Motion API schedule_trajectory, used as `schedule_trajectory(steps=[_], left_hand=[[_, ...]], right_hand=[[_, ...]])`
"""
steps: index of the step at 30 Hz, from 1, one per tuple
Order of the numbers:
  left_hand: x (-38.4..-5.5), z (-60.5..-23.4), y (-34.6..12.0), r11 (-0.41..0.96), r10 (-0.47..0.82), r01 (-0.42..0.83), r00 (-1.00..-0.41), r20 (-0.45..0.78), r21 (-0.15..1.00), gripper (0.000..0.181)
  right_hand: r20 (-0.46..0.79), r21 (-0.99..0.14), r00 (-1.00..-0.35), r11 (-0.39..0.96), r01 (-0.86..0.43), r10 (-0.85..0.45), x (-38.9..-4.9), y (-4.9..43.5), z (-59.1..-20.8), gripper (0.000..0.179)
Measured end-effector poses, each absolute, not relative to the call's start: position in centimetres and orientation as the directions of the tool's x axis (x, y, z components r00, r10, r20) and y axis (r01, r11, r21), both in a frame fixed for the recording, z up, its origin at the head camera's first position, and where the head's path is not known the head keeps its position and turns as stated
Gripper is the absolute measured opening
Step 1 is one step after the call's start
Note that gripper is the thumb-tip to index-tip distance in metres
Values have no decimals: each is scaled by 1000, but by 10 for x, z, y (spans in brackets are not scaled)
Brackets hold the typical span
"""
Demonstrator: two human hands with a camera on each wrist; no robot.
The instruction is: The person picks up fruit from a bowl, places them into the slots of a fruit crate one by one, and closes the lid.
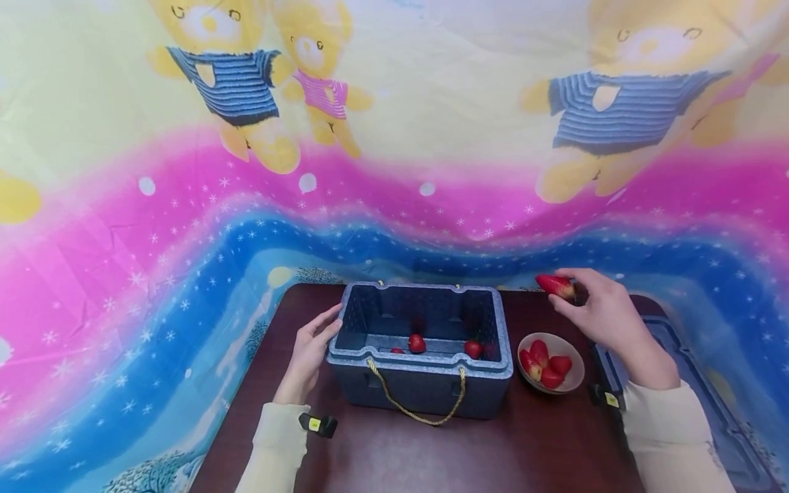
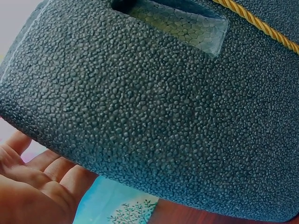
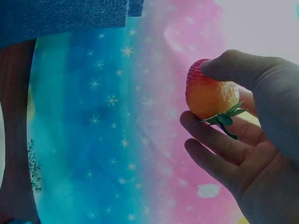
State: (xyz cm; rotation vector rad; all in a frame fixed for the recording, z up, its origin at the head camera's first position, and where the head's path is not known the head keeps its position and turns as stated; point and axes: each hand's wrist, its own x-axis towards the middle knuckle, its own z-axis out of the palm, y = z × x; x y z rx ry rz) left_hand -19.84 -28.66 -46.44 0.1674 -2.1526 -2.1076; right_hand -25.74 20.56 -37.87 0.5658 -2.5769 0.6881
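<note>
A dark speckled foam box (image 1: 419, 385) stands on the table, uncovered, with a gold rope handle (image 1: 411, 413) hanging at its front. My left hand (image 1: 311, 349) rests its fingers against the box's left side; in the left wrist view the fingers (image 2: 70, 172) touch the textured wall. Inside the box lie a strawberry (image 1: 416, 343), another strawberry (image 1: 473, 349) at the right, and a partly hidden red one. Above and right of the box, my right hand (image 1: 607, 315) pinches a strawberry (image 3: 210, 93) with green leaves between thumb and fingers.
Right of the box, a small bowl (image 1: 578, 366) holds several strawberries. A dark lid-like panel (image 1: 684, 383) lies at the table's right side, under the right forearm. Behind the brown table (image 1: 394, 455) hangs a cloth (image 1: 394, 198) printed with bears.
</note>
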Motion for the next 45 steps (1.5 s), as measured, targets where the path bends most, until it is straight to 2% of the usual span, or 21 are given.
schedule_trajectory(steps=[15, 29, 37, 45], left_hand=[[-199, -464, -287, 37, -155, -1, -988, 5, 999, 46], [-201, -466, -287, 26, -162, 22, -986, 26, 999, 43], [-201, -466, -287, 21, -165, 13, -986, 16, 1000, 43], [-201, -466, -288, 28, -158, 13, -987, 17, 1000, 44]], right_hand=[[440, -384, -847, 791, -477, -297, -261, 189, -363, 58], [513, -307, -765, 750, -586, -389, -271, 171, -352, 55], [502, -320, -761, 728, -606, -412, -274, 159, -345, 54], [513, -298, -726, 698, -651, -458, -280, 147, -338, 56]])
